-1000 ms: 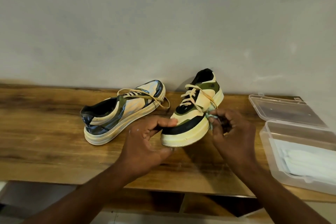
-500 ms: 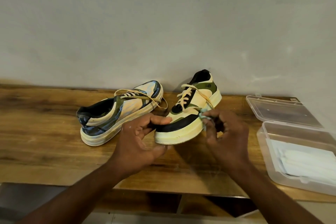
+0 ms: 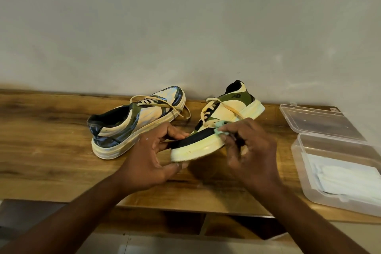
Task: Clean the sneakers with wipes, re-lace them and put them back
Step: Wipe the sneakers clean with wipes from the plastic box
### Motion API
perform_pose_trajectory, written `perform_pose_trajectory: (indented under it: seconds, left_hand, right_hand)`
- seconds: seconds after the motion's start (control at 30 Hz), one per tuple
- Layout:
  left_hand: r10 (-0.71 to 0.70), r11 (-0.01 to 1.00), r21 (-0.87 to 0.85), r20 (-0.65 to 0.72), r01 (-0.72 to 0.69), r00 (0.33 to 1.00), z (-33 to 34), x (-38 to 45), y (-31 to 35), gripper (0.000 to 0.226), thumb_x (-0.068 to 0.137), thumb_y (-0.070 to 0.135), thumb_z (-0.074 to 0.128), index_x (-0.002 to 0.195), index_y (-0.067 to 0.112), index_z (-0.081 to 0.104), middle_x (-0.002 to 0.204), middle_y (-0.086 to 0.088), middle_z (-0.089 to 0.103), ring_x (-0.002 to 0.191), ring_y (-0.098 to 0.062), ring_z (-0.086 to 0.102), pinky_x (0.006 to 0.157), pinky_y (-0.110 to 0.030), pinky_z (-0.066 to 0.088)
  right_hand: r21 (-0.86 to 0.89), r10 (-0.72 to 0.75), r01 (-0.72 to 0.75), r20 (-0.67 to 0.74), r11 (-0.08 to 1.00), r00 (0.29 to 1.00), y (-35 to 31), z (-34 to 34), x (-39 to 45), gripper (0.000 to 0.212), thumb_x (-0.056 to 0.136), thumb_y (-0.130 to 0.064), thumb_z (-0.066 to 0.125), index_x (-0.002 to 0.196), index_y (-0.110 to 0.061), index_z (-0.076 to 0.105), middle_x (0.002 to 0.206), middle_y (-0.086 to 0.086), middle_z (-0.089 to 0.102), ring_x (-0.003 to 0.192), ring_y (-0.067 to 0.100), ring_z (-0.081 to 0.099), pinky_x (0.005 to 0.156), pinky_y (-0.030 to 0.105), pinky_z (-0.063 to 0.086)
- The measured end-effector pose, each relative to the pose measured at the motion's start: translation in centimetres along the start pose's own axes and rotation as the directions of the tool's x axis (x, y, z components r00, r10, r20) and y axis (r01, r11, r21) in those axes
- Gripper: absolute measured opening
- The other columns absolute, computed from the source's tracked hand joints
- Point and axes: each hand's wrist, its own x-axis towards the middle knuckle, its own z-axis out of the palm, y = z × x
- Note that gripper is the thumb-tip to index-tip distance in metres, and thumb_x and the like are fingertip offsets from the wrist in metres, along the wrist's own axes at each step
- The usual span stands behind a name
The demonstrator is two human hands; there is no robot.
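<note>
Wiping the toe of the first sneaker

Your left hand (image 3: 148,156) pinches the near sneaker (image 3: 216,130) by its toe at 6 o'clock on the table (image 3: 51,150); your right hand (image 3: 247,150) pinches a wipe (image 3: 221,128) against its side. The other sneaker (image 3: 134,121), at 9 o'clock, looks unwiped; both remain laced, so unlacing, re-lacing and putting back are left.

We are making out one mark only: a dark "NB" logo on the green heel panel of the right-hand sneaker (image 3: 226,113); we are reading no other text.
</note>
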Motion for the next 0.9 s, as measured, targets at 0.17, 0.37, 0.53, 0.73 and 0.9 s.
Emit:
perform_pose_trajectory:
  seconds: [0.17,0.37,0.53,0.73,0.9]
  left_hand:
    - [0.007,1.000,0.020,0.015,-0.008,1.000,-0.4,0.2,-0.5,0.056,0.070,0.002,0.095,0.115,0.015,0.065,0.124,0.011,0.071,0.124,-0.013,0.067,0.098,-0.038,0.060]
    - [-0.022,1.000,0.012,0.052,0.021,0.998,-1.5,0.9,-0.8,0.054,0.071,0.014,0.090,0.118,0.013,0.063,0.124,0.012,0.070,0.124,-0.015,0.067,0.099,-0.044,0.060]
    - [-0.053,0.997,0.061,0.085,0.048,0.995,-1.4,1.1,0.0,0.067,0.070,0.027,0.096,0.130,0.026,0.066,0.131,0.013,0.067,0.129,-0.013,0.063,0.105,-0.045,0.056]
    - [0.041,0.951,0.307,-0.065,-0.019,0.997,0.8,2.1,1.0,0.077,0.065,0.061,0.090,0.134,0.035,0.070,0.126,0.018,0.069,0.120,-0.004,0.064,0.102,-0.035,0.055]
    - [0.051,0.926,0.377,-0.053,-0.028,0.997,0.6,2.7,0.9,0.077,0.066,0.067,0.086,0.133,0.032,0.072,0.121,0.019,0.071,0.112,-0.002,0.065,0.096,-0.031,0.055]
  right_hand:
    - [0.024,0.233,-0.232,-0.070,0.973,0.970,0.7,-0.3,0.6,0.030,0.088,-0.008,0.079,0.117,-0.016,0.075,0.113,-0.006,0.071,0.103,0.006,0.068,0.083,0.029,0.063]
    - [0.096,-0.031,0.023,0.082,0.995,0.996,-3.0,1.6,-1.1,0.030,0.088,-0.004,0.079,0.117,-0.012,0.076,0.114,-0.001,0.070,0.105,0.008,0.066,0.081,0.020,0.059]
    - [0.106,-0.006,0.002,0.033,0.994,0.999,-2.4,1.9,-0.7,0.029,0.089,-0.006,0.078,0.117,-0.012,0.077,0.110,-0.001,0.070,0.103,0.009,0.067,0.078,0.025,0.060]
    - [0.090,-0.008,0.007,0.010,0.996,1.000,-2.9,2.5,-0.5,0.031,0.088,-0.005,0.080,0.118,-0.010,0.077,0.110,0.000,0.072,0.101,0.008,0.068,0.079,0.025,0.061]
    - [-0.005,0.062,-0.062,0.017,0.998,0.998,-2.0,1.1,0.0,0.035,0.088,-0.010,0.078,0.123,-0.012,0.075,0.112,-0.002,0.071,0.097,0.008,0.068,0.076,0.014,0.058]
